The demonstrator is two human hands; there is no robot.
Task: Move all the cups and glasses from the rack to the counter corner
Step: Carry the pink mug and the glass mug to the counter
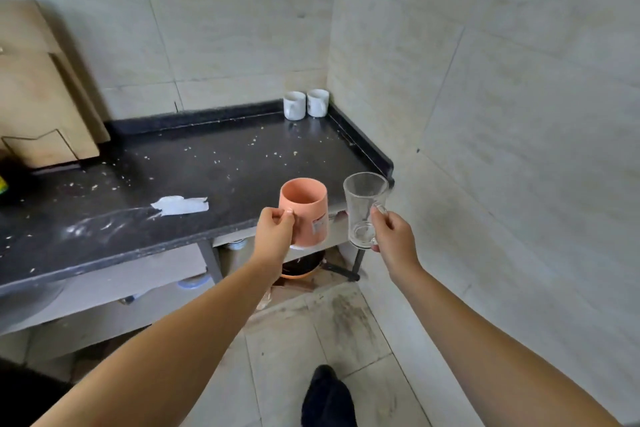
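Here, nearest the camera, the left hand (273, 236) is closed on the handle of a salmon-pink plastic mug (306, 211), thumb and fingers pinching it, the mug upright in the air just over the front edge of the dark speckled stone counter (194, 163); beside it the right hand (393, 236) pinches the handle of a clear glass mug (363, 208), also upright and held off the counter's right end. Further in, a torn scrap of white paper (180, 204) lies on the counter among crumbs; at the far corner two white ceramic cups (305, 104) stand side by side against the tiled walls. The step in hand seems to be carrying both to that corner; best keep them level and apart so glass and plastic do not knock, set each down just in front of the white cups, lowering one at a time; the rack is not in view.
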